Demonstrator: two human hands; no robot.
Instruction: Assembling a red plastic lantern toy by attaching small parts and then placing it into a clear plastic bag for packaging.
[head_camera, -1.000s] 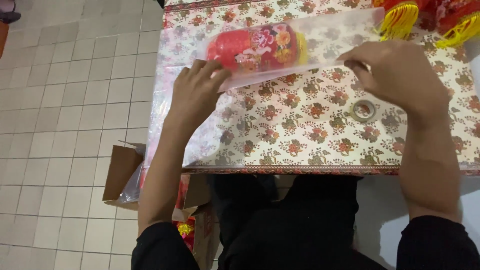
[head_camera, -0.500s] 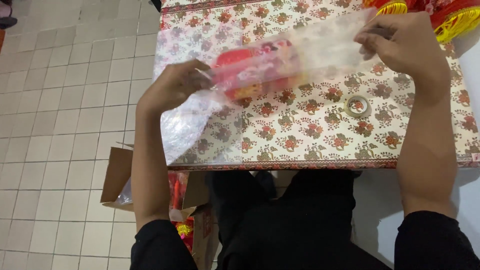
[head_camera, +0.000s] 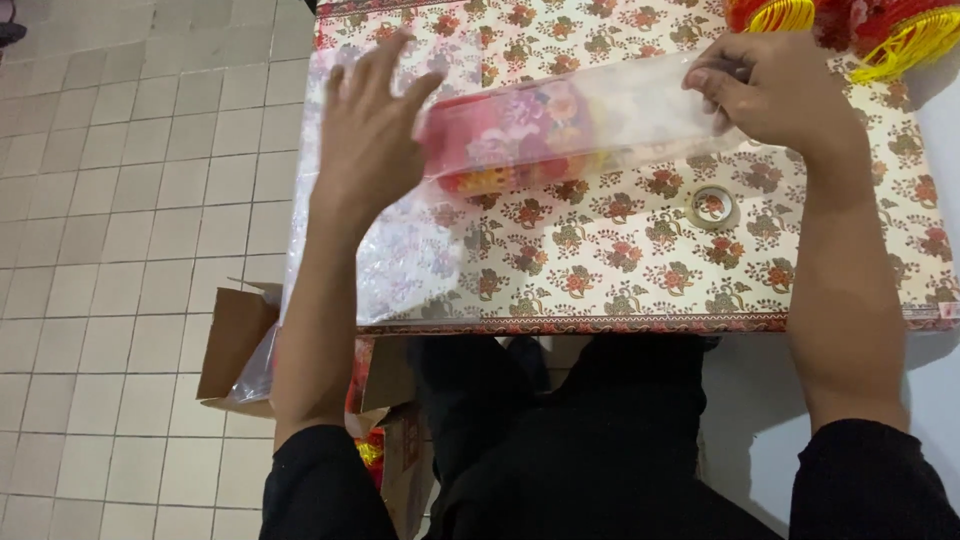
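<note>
A red flowered cylinder-shaped lantern (head_camera: 510, 135) lies inside a clear plastic wrap (head_camera: 620, 110) on a table covered by a floral cloth (head_camera: 600, 270). My left hand (head_camera: 370, 130) hovers at the lantern's left end with fingers spread, touching the loose plastic that trails down to the table's left edge. My right hand (head_camera: 775, 95) pinches the right end of the plastic wrap with closed fingers.
A roll of clear tape (head_camera: 712, 207) lies on the cloth below my right hand. Red lanterns with yellow tassels (head_camera: 850, 25) sit at the far right. An open cardboard box (head_camera: 240, 345) with plastic stands on the tiled floor at the left.
My left hand has let go of the plastic's left end and opened, rising toward the far side. The wrapped lantern has rolled slightly away from me.
</note>
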